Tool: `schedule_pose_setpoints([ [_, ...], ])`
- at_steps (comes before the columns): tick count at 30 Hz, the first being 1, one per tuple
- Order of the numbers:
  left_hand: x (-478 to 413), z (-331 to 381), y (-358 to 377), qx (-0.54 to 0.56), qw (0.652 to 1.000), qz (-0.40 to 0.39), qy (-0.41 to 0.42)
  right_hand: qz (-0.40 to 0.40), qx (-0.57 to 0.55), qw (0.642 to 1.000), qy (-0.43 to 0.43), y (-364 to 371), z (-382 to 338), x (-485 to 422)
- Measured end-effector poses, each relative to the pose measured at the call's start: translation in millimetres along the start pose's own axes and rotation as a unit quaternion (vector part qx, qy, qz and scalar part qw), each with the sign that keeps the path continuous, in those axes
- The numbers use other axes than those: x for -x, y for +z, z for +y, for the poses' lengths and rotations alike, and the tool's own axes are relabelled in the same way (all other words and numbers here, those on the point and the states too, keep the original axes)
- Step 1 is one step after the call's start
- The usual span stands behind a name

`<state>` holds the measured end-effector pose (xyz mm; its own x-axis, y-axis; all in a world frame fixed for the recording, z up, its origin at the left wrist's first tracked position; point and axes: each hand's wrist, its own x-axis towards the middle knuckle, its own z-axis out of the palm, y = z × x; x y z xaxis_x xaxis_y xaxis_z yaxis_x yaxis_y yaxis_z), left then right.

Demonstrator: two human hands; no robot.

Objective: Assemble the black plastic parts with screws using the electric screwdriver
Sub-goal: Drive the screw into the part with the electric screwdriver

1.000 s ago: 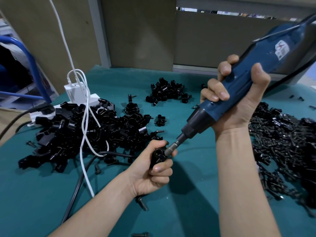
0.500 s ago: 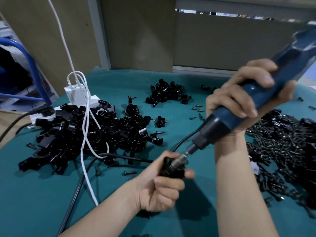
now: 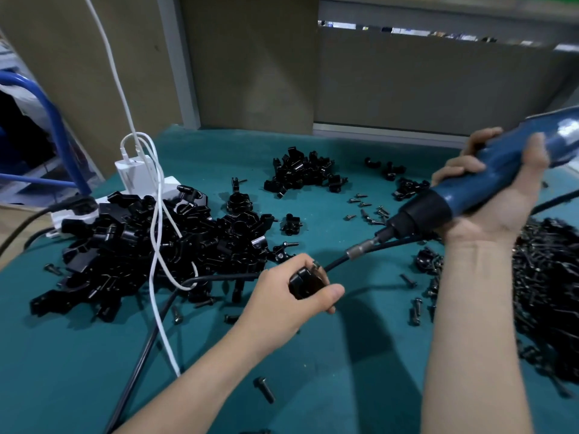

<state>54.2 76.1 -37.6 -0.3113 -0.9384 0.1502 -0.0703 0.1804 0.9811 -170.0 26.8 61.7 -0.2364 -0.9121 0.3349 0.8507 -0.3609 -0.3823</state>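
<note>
Two hands work above a green worktop (image 3: 360, 355) strewn with parts. At lower centre of the frame, the left hand (image 3: 275, 305) pinches a small black plastic part (image 3: 305, 281) between thumb and curled fingers, just above the surface. At the right edge, the right hand (image 3: 501, 202) is wrapped around a blue electric screwdriver (image 3: 463, 189), which slants down and to the left. Its metal bit (image 3: 360, 250) is near the part but not touching it. A large pile of black parts (image 3: 141, 245) fills the left of the frame, and a heap of screws (image 3: 548, 292) lies at the right.

A black cord (image 3: 219, 277) runs just beside the held part and under the bit, so it could likely snag or drag as the tool swings. The part is held only by the fingertips and might slip or twist if the bit comes back off-centre. Whether its screw sits fully home cannot be seen.

Half a second earlier the bit was seated in the part. It has since lifted away, up and to the right, leaving a clear gap.
</note>
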Motion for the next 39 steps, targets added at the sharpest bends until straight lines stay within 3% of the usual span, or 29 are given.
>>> schedule_pose_setpoints([
  [2, 2.3, 0.4, 1.6, -0.044, 0.999, 0.010, 0.013, 0.048, 0.041, 0.998, -0.007, 2.4, 9.7, 0.3],
  [7, 1.1, -2.4, 2.8, -0.070, 0.997, 0.016, 0.009, 0.069, 0.049, 0.996, 0.037, 8.1, 23.7, -2.3],
  [24, 0.8, -8.3, 0.4, -0.093, 0.995, 0.025, 0.023, 0.076, 0.079, 0.993, 0.054, 13.1, 44.4, -2.1],
  [32, -0.9, -15.1, 1.9, -0.152, 0.984, 0.092, 0.012, 0.094, 0.097, 0.988, 0.080, 13.9, 46.0, -1.8],
  [39, -2.3, -10.1, -0.1, -0.162, 0.981, 0.105, 0.015, 0.119, 0.084, 0.986, 0.078, 16.0, 57.3, -2.8],
])
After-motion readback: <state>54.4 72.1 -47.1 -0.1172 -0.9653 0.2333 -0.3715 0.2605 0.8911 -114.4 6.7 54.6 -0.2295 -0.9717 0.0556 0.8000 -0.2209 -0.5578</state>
